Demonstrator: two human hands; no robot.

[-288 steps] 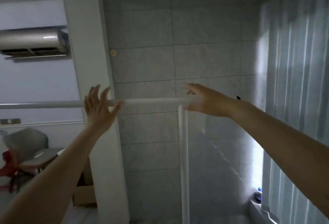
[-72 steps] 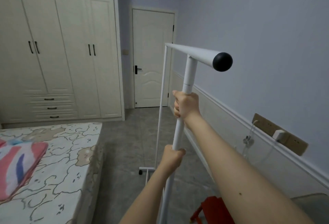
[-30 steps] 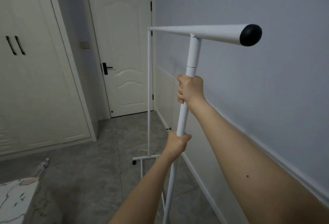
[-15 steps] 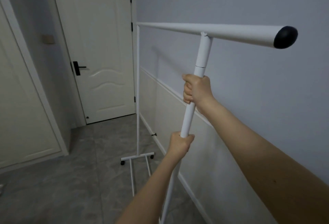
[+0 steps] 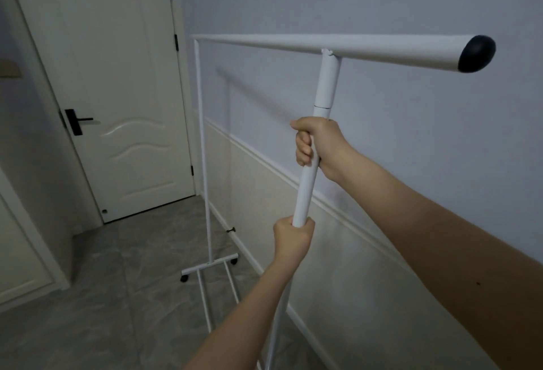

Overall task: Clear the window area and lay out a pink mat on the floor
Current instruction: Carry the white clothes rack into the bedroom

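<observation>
Two bare forearms reach in from the lower edge, with no sleeve, watch or band on either as far as the frame runs. The left hand [image 5: 292, 234] and right hand [image 5: 318, 146] wear no gloves or rings. A small dark speck, possibly a mole, marks the right forearm.

One head-worn camera looks forward and slightly down along both forearms, close to the rack [image 5: 305, 193] by the wall [image 5: 382, 2]; the door [image 5: 111, 75] stands farther off, perhaps a corridor end.
</observation>
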